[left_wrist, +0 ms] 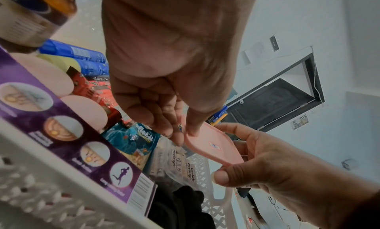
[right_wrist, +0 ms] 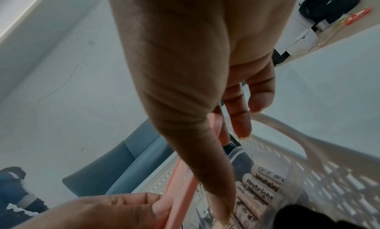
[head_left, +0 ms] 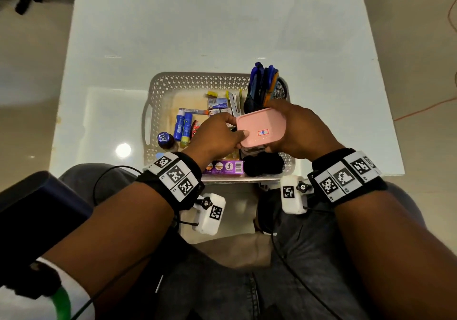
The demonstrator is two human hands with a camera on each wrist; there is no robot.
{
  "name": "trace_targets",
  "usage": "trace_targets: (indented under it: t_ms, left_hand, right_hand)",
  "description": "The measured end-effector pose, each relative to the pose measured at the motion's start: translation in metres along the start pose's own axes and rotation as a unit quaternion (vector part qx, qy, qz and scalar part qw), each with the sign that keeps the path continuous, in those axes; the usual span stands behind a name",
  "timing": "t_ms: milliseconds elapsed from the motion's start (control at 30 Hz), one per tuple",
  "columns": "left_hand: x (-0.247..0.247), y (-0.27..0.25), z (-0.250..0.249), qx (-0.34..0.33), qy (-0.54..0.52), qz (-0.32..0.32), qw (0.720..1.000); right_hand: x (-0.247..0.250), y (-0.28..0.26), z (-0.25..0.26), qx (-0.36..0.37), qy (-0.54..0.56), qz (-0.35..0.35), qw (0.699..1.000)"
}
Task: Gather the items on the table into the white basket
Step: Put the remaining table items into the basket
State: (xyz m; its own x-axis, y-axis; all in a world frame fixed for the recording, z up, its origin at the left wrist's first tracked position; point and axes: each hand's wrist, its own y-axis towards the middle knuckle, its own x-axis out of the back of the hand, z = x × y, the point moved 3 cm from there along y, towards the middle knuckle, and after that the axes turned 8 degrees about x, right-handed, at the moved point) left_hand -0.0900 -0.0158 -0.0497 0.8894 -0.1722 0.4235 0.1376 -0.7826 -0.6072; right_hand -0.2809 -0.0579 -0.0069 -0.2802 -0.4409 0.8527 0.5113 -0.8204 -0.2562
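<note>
Both hands hold the pink lid (head_left: 261,128) level over the white basket (head_left: 158,92) near the tabletop's front edge: left hand (head_left: 217,135) pinching its left end, right hand (head_left: 300,127) clasping its right.

Glossy white table (head_left: 222,27) on beige floor (head_left: 420,47); dark door (left_wrist: 273,100).

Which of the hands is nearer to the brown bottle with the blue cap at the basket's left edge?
Left. The left hand pinches the pink lid's left edge, just right of the brown bottle. The right hand grips the lid's far side, farther away.
</note>
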Motion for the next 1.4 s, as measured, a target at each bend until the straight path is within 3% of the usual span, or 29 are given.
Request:
trace_targets:
  t_ms: [233, 733, 1200, 1400]
  left_hand:
    - [-0.007, 0.003, 0.004, -0.006, 0.051, -0.016, 0.999]
    - [-0.018, 0.007, 0.011, -0.024, 0.156, -0.026, 0.987]
    - [-0.025, 0.011, 0.018, -0.026, 0.123, -0.024, 0.992]
    - [-0.021, 0.008, 0.012, -0.028, 0.121, -0.011, 0.992]
  right_hand:
    - [-0.005, 0.001, 0.003, -0.011, 0.023, -0.002, 1.000]
    - [-0.019, 0.003, 0.009, -0.037, -0.038, 0.020, 0.998]
    - [-0.013, -0.001, 0.019, -0.058, -0.027, 0.053, 0.997]
    - [-0.011, -0.003, 0.018, -0.060, -0.030, 0.036, 0.997]
